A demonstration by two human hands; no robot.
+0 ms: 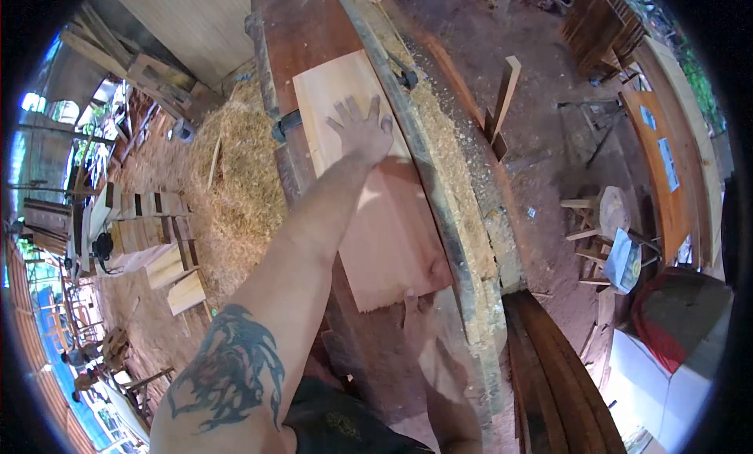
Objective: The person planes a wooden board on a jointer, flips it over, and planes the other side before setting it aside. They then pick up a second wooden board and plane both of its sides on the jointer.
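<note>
A wide, pale wooden board [396, 226] lies lengthwise on the long bed of what looks like a woodworking machine [306, 22]. My left hand [362, 132] presses flat on the board's far half, fingers spread and nothing gripped. At the near end, my right hand [414, 309] holds the board's edge, with the thumb up against it and the other fingers mostly hidden. A long rail [400, 116] runs along the board's right side. Beside the board's left edge sits a dark metal part [289, 124] of the machine.
Wood shavings [239, 179] are heaped on the floor to the left, near stacked timber pieces [149, 226]. Sawdust [455, 164] covers the ledge right of the rail. Dark planks [549, 368] lie at the lower right. Farther right are a wooden stool [612, 211] and leaning boards [663, 171].
</note>
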